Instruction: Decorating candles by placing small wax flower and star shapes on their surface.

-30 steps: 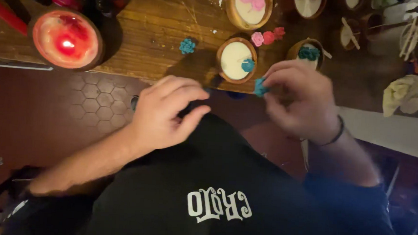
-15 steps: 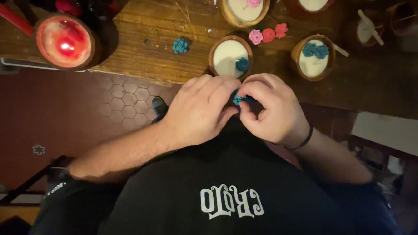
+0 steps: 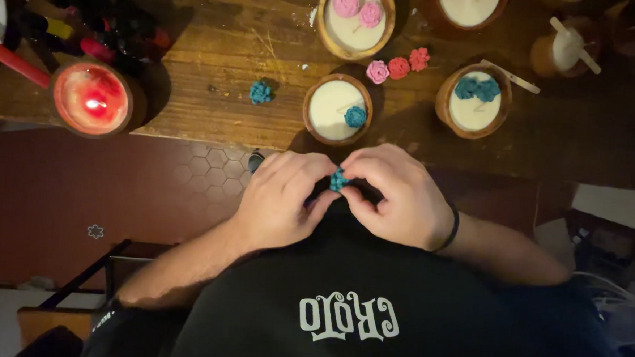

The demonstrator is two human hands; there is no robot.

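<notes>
Both my hands meet just in front of the wooden table's (image 3: pixel 206 100) near edge, over my black shirt. A small teal wax flower (image 3: pixel 339 180) is pinched between the fingertips of my left hand (image 3: pixel 284 202) and my right hand (image 3: pixel 396 201). Straight ahead of them stands a wooden bowl candle with white wax (image 3: pixel 335 108) carrying one teal flower (image 3: pixel 355 117). Another teal flower (image 3: pixel 261 92) lies loose on the table to its left.
A lit red candle (image 3: pixel 91 98) glows at the left. Further bowl candles stand behind: one with pink flowers (image 3: pixel 355 17), one with two teal flowers (image 3: pixel 475 100). Three pink and red flowers (image 3: pixel 398 67) lie loose between them. Red hexagon floor tiles (image 3: pixel 77 202) lie below.
My hands came together from apart a second ago and now pinch the teal flower between them. The view has shifted slightly; the hands stay near the table edge.
</notes>
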